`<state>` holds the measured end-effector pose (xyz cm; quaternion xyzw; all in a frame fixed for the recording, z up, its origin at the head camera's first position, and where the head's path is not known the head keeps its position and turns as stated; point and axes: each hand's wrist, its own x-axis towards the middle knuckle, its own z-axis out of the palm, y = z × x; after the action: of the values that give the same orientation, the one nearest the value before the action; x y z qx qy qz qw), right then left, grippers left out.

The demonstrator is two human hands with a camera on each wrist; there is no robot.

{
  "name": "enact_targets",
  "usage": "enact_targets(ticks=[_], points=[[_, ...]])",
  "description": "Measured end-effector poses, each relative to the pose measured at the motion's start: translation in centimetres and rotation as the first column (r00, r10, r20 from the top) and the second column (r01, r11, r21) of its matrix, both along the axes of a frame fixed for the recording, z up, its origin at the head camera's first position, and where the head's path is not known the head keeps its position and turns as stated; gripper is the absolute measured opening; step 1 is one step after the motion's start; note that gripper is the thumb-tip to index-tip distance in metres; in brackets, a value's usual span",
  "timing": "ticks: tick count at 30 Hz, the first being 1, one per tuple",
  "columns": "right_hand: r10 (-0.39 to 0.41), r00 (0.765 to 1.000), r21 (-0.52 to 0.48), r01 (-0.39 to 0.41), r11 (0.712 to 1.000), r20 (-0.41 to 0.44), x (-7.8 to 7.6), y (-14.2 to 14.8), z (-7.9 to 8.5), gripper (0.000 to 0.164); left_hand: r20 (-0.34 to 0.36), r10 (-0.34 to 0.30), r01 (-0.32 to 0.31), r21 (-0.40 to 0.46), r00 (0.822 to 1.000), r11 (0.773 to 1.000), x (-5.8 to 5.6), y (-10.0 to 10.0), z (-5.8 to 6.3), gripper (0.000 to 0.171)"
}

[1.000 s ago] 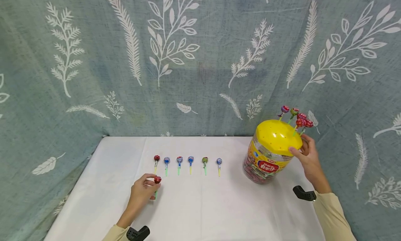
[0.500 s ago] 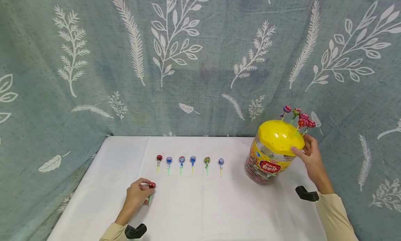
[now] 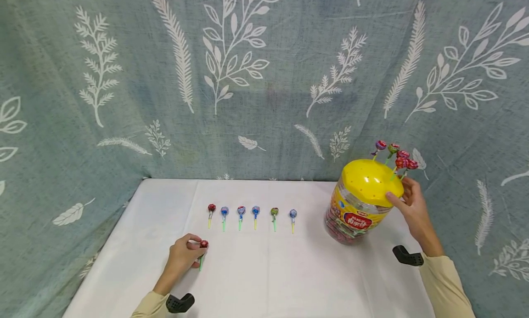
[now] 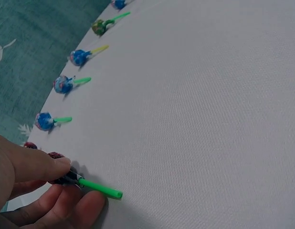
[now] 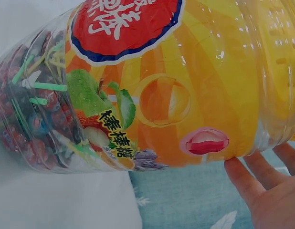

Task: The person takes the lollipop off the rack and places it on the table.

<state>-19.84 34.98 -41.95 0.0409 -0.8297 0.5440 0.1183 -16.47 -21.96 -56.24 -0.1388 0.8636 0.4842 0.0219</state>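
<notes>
My left hand [image 3: 178, 259] pinches a red-wrapped lollipop [image 3: 204, 244] between thumb and fingers at the table's front left. Its green stick [image 4: 100, 187] points away from the palm in the left wrist view, while the fingers partly cover its head. At the right, my right hand [image 3: 416, 214] grips the rim of a large candy jar [image 3: 356, 220], thumb on the yellow lid [image 3: 367, 180] and fingers behind the neck. The jar leans a little. Several lollipops [image 3: 402, 162] stand upright in holes at the lid's right edge.
A row of several lollipops lies across the table, from a red one [image 3: 211, 208] at the left through a green one [image 3: 274, 211] to a blue one [image 3: 293, 213]. A patterned curtain [image 3: 272, 93] hangs behind the white table [image 3: 297, 272].
My left hand has drawn back toward the table's front left with the lollipop, away from the row. The right hand keeps its grip on the jar. The head view has shifted slightly.
</notes>
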Motion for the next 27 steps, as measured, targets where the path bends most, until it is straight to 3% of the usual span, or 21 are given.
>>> enact_targets(ticks=[7, 17, 27], points=[[0.001, 1.000, -0.007, -0.001, 1.000, 0.020, 0.1, 0.3, 0.0, 0.071, -0.016, -0.026, 0.026, 0.000, 1.000, 1.000, -0.3, 0.2, 0.8, 0.031], [-0.006, 1.000, -0.042, 0.006, 0.999, 0.011, 0.0, 0.5, -0.4, 0.069, -0.121, -0.109, 0.104, -0.045, 0.987, 0.994, -1.3, 1.8, 5.3, 0.029], [-0.002, 1.000, -0.045, 0.003, 0.999, 0.018, 0.0, 0.2, -0.7, 0.069, -0.281, -0.234, 0.258, 0.052, 0.931, 0.965, -2.5, 5.9, 9.7, 0.021]])
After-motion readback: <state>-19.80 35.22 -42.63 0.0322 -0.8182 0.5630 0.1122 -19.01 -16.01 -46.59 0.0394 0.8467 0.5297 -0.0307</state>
